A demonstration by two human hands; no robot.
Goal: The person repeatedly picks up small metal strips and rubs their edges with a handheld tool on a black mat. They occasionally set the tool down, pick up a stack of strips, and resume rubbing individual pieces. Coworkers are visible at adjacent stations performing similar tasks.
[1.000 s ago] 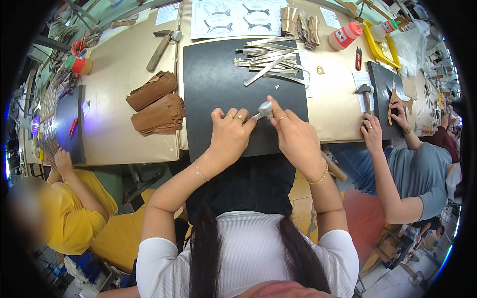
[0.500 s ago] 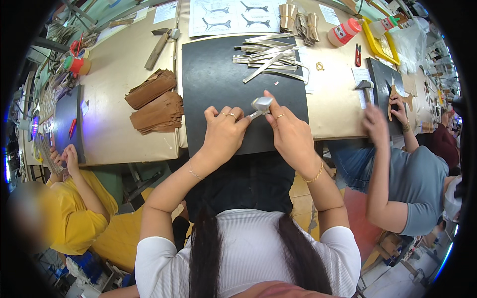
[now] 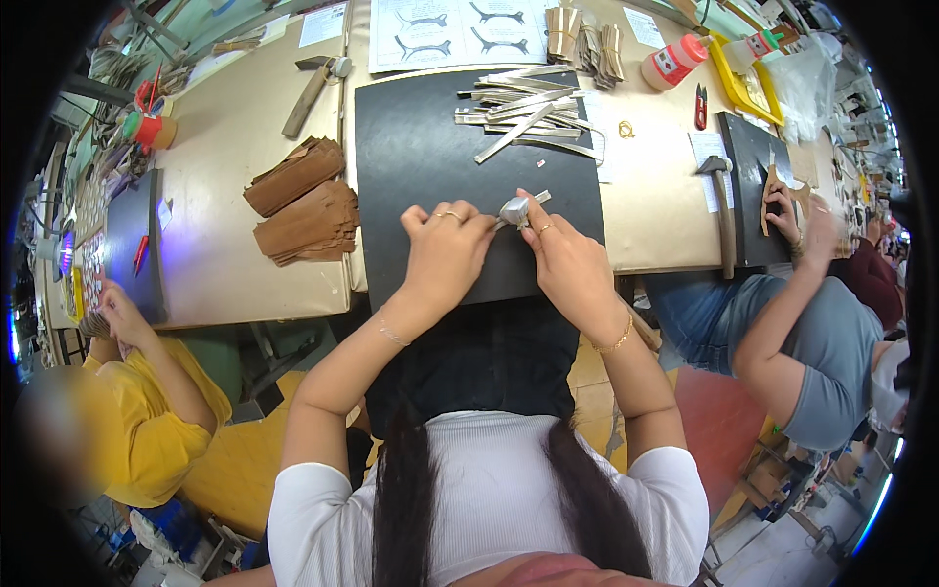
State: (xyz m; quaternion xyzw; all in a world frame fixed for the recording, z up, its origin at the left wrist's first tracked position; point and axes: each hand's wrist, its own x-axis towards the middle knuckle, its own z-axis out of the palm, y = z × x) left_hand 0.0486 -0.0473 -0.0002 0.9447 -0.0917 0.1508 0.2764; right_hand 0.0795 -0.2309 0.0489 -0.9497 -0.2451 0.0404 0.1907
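Note:
My left hand (image 3: 445,249) is closed, with thumb and fingertips pinching a narrow pale leather strip (image 3: 543,198) above the black work board (image 3: 416,147). My right hand (image 3: 572,259) is closed round a hammer (image 3: 514,209); its metal head sits over the strip, just right of my left fingertips. The strip's far end sticks out past the head. Whether the head touches the strip I cannot tell. My palm and forearm mostly cover the handle. A loose pile of similar pale strips (image 3: 533,103) lies on the far part of the board.
Left of the board are stacked brown leather pieces (image 3: 308,225) and another hammer (image 3: 308,103). A drawing sheet (image 3: 455,34), bundled strips (image 3: 562,34), a red bottle (image 3: 675,62) and a yellow tray (image 3: 738,78) stand behind. Co-workers sit at left and right; a third hammer (image 3: 722,205) lies at right.
The hammer head has come down slightly over the strip, whose far end now shows beyond it. The right co-worker's near hand has moved away from the hammer lying there.

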